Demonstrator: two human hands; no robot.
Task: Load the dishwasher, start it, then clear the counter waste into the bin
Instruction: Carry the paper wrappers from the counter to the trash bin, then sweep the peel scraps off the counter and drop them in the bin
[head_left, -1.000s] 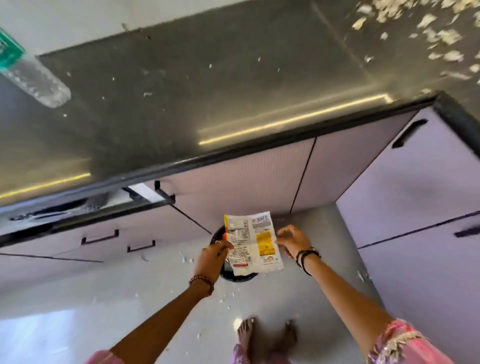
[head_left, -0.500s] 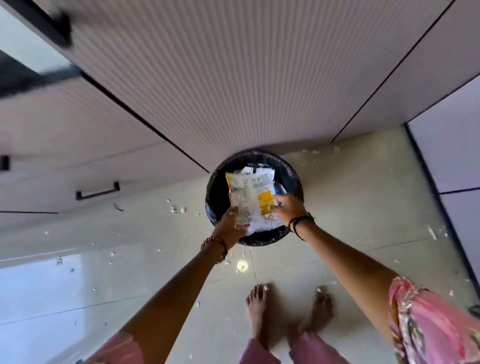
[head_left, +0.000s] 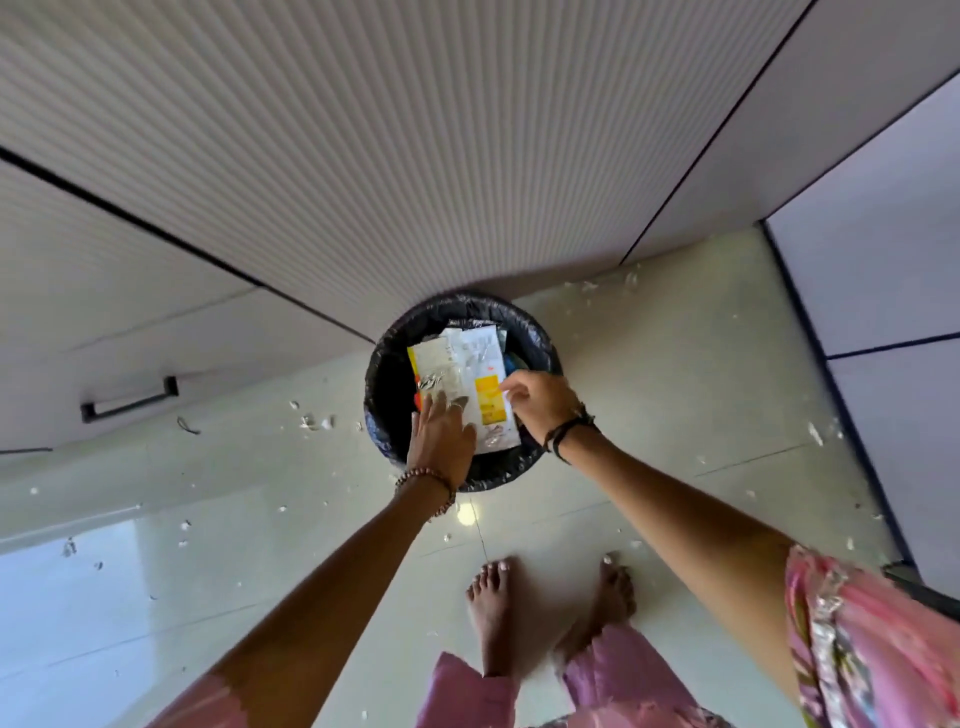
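You are in the last step of the task: clearing waste into the bin. The round bin lined with a black plastic bag (head_left: 540, 343) stands on the pale tiled floor (head_left: 675, 395), against the foot of the ribbed white cabinet front (head_left: 415, 156). The flat white and yellow printed packet (head_left: 485, 395) lies over the bin's mouth, on top of other wrappers inside, with its near end close to the near rim.

Your left hand (head_left: 441, 436) is flat, fingers extended and spread, pressing down on the left part of the packet; it grips nothing. Your right hand (head_left: 537, 402) has its fingers curled loosely, with the fingertips (head_left: 506, 387) at the packet's right edge. Whether they pinch that edge or only touch it cannot be told from this view.

The next move calls for freeing the right fingers from the edge, pushing the packet fully below the rim so it does not spring out, then lifting both hands clear. In all likelihood more clearing remains: small white scraps (head_left: 311, 421) lie scattered over the floor to the left and right of the bin. The bench is out of view, so what is left there cannot be judged.
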